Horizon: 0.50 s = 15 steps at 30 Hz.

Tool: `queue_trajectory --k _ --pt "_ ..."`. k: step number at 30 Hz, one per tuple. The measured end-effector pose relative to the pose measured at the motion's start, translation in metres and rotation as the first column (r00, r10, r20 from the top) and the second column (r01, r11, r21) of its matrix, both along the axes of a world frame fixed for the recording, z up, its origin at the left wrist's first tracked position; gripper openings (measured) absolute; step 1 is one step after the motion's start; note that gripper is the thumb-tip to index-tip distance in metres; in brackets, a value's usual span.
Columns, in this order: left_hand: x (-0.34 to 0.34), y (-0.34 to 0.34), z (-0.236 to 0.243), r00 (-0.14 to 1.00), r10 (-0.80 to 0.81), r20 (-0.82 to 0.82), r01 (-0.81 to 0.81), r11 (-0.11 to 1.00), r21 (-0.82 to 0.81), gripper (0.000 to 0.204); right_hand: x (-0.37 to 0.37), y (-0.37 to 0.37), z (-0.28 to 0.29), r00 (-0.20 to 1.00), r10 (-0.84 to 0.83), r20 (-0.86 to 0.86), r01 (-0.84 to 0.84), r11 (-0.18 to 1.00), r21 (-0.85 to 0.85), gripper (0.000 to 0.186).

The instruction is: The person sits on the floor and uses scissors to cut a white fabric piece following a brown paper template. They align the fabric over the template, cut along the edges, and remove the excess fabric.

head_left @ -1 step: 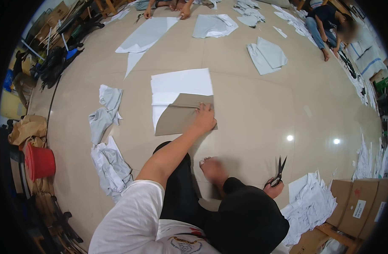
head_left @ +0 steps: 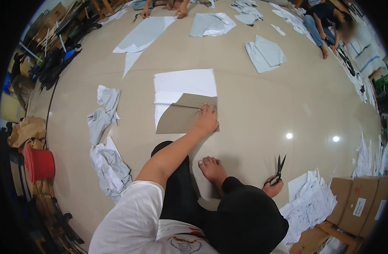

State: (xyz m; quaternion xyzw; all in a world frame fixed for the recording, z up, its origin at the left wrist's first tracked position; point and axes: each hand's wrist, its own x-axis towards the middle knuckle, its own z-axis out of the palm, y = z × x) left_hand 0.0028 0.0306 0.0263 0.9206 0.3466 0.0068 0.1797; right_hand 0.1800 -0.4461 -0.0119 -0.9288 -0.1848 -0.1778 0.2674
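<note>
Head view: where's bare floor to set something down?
Biggest patch: floor right of left hand and brown sheet, below light grey cloth, above scissors. Narrower: between white sheet and crumpled cloth at left. Crowded: lower right, where right hand, white cloth heap and cardboard boxes sit close.

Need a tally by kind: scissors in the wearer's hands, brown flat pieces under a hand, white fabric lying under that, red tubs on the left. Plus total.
Scissors: 1, in the right hand
Brown flat piece: 1, under the left hand
White fabric: 1, layers not countable
Red tub: 1
Total: 4
</note>
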Motion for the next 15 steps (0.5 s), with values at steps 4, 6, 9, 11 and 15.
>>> queue_trajectory --k 4,6,9,11,15 --pt "0.038 -0.076 0.005 0.912 -0.409 0.015 0.409 0.912 0.023 0.046 0.017 -0.010 0.014 0.996 -0.067 -0.062 0.067 0.998 -0.014 0.035" --pt "0.023 -0.092 0.007 0.836 -0.547 -0.028 0.548 0.837 -0.001 0.045 0.013 -0.003 0.013 1.000 -0.026 -0.010 0.026 0.998 -0.064 0.033" --pt "-0.008 -0.096 0.020 0.727 -0.678 -0.107 0.670 0.735 -0.103 0.042 0.013 -0.004 0.012 1.000 -0.011 0.013 0.012 0.996 -0.091 0.032" --pt "-0.021 -0.077 0.038 0.649 -0.741 -0.172 0.719 0.671 -0.180 0.041 0.014 -0.007 0.015 1.000 -0.030 -0.007 0.030 0.995 -0.097 0.033" --pt "-0.056 -0.033 0.065 0.602 -0.798 -0.036 0.741 0.575 -0.347 0.048 0.005 0.004 0.021 0.980 -0.108 -0.165 0.114 0.993 0.029 0.035"
